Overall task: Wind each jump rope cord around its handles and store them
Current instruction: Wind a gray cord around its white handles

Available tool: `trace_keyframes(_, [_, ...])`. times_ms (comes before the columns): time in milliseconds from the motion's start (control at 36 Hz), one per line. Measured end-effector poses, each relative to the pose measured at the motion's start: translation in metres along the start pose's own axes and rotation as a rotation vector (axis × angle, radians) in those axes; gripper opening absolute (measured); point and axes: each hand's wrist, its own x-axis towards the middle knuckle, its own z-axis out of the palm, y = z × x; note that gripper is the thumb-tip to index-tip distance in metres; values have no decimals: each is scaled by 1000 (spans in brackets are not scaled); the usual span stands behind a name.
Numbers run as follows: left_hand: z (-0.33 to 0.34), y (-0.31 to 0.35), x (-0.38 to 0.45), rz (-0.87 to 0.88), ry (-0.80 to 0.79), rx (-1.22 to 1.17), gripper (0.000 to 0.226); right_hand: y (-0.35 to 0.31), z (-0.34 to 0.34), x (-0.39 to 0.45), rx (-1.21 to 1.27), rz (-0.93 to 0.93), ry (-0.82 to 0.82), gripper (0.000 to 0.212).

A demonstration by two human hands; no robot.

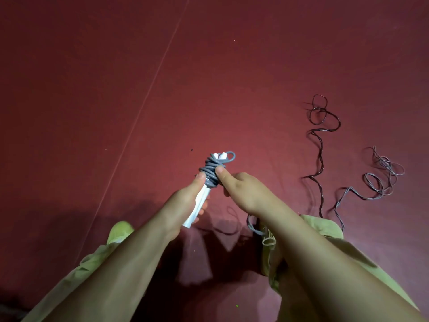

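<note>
My left hand grips two white jump rope handles held together, thumb pressed on the coil. A grey cord is wound in several turns around their upper end, with a small loop sticking out at the top right. My right hand pinches the cord coil from the right with thumb and fingers. A dark rope lies loose on the red floor to the right. Another grey rope lies tangled further right.
The floor is a dark red mat with a thin seam running diagonally at the left. My legs in light green trousers and a green shoe sit at the bottom. A bit of grey cord shows near my right knee.
</note>
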Motion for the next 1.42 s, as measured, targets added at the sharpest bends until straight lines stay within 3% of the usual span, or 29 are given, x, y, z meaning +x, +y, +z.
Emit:
trace_keyframes(167, [-5,-2,3,111,57,40,37,1,4,3,165,6,-8,64])
trace_keyframes(278, [-8,-6,4,144,-14,-5,48,3,4,6,231,-18,-18,59])
trace_keyframes(472, [-7,1,-5,294,-116,2,10,2,4,6,427,-105,-67,45])
trace_keyframes(528, [-5,5,-10,359,-179,36,18,0,2,3,433,-145,-76,38])
trace_keyframes(583, [-5,8,-13,396,-212,80,12,-1,-1,1,432,-183,-84,33])
trace_keyframes(806, [-13,7,-10,321,-176,130,6,-2,-6,-2,492,-240,-77,27])
trace_keyframes(861, [-14,8,-13,225,-279,32,20,-1,-8,-2,509,-256,-85,26])
trace_keyframes(944, [-20,9,-17,-18,-576,-243,68,-1,-11,-2,563,-305,-111,20])
trace_keyframes(1000, [-23,7,-15,-103,-721,-362,85,1,-12,-1,599,-318,-155,19])
trace_keyframes(1083, [-22,4,-14,-138,-840,-474,86,3,-14,-1,635,-319,-224,21])
trace_keyframes(1194, [-22,1,-10,-141,-883,-544,78,4,-15,1,613,-293,-243,33])
trace_keyframes(1278, [-24,-1,-8,-135,-1040,-658,71,4,-17,1,615,-269,-247,46])
trace_keyframes(1417, [-26,0,-7,-138,-1105,-672,65,4,-22,-1,551,-220,-242,38])
